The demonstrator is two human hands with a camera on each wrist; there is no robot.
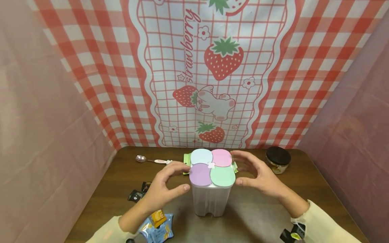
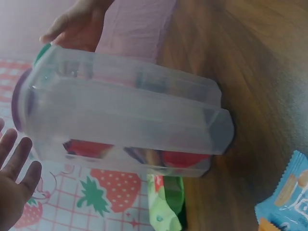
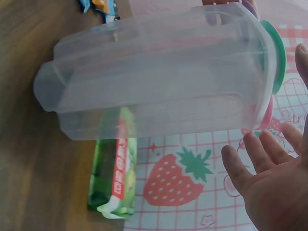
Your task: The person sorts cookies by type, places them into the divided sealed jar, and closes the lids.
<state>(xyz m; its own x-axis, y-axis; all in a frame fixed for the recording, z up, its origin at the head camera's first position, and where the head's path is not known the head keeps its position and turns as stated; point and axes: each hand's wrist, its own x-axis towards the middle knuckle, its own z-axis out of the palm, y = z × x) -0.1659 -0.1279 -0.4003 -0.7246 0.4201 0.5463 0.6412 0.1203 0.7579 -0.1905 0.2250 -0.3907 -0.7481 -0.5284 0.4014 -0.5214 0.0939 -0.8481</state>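
Note:
A tall translucent storage container point(image 1: 211, 199) stands upright on the table, topped by four petal-shaped lids in blue, pink, purple and green point(image 1: 223, 176). Red and dark shapes show through its wall in the left wrist view. On its left, my left hand point(image 1: 165, 185) has fingers spread, fingertips right by the purple lid. My right hand point(image 1: 259, 173) is at the opposite side, thumb near the green lid and fingers loosely bent; in the right wrist view its fingers point(image 3: 236, 163) stand apart from the container. Behind the container lies a green package point(image 3: 113, 175), partly hidden.
A spoon with a white handle point(image 1: 162, 162) lies at the back left. Small dark packets point(image 1: 136, 195), an orange packet point(image 1: 158, 217) and a blue packet point(image 1: 168, 229) lie near my left arm. At the back right stands a black-lidded jar point(image 1: 278, 158).

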